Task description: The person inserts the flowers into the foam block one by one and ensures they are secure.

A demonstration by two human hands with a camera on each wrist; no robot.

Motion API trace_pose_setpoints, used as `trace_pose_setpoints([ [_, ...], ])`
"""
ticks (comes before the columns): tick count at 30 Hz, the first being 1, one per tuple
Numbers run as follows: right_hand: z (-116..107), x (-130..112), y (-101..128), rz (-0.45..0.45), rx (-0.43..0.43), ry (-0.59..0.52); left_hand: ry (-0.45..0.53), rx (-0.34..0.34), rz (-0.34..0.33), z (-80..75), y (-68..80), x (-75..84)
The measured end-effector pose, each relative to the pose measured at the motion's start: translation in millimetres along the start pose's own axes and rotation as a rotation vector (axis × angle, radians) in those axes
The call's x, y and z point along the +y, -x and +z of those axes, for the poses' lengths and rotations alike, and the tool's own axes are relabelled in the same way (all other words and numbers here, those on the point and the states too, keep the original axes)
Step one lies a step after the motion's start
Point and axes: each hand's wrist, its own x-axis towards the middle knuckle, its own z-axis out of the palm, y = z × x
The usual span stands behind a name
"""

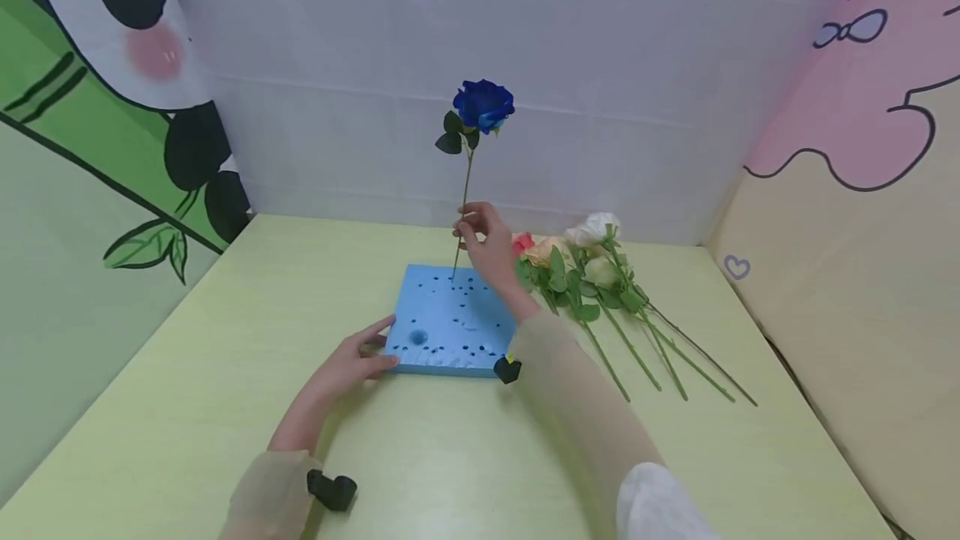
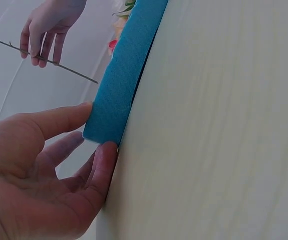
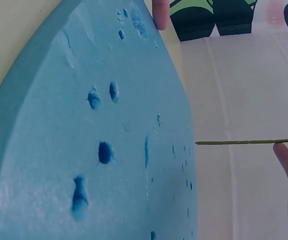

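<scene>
Pinching the thin green stem between thumb and fingers [image 1: 467, 227], the right hand [image 1: 486, 244] holds the blue rose [image 1: 483, 105] upright over the far left part of the blue foam block [image 1: 450, 323]. The stem runs almost straight up and down, bloom high above the hand, cut end below the fingers. From the right wrist view that tip [image 3: 198, 143] sits right at the foam's pitted surface [image 3: 103, 150], beside the row of small holes; whether it is already in a hole I cannot tell. So the foam lies directly below the fingers, along the stem's own axis.

The right forearm reaches out over the near right corner of the block, wrist raised, hand held above the foam.

Over on the other side, the left hand [image 1: 352, 361] steadies the block at its near left corner: fingers mostly straight, thumb [image 2: 63, 120] against the top edge, a finger [image 2: 103, 165] pressed to the side where foam meets table [image 1: 225, 340]. It is touching, not wrapped round.

To the right of the block, the other flowers [image 1: 592, 261] lie flat on the table, stems trailing towards the near right.
</scene>
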Motion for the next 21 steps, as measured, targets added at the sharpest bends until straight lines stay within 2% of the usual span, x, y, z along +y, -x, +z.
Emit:
trace_pose_setpoints([
  [8, 16, 0, -3, -0.035, -0.069, 0.003, -0.012, 0.001, -0.007, 0.4, -1.7, 0.3],
  [21, 36, -3, -8, -0.018, -0.092, 0.023, -0.022, -0.004, -0.008, -0.2, 0.8, 2.0],
])
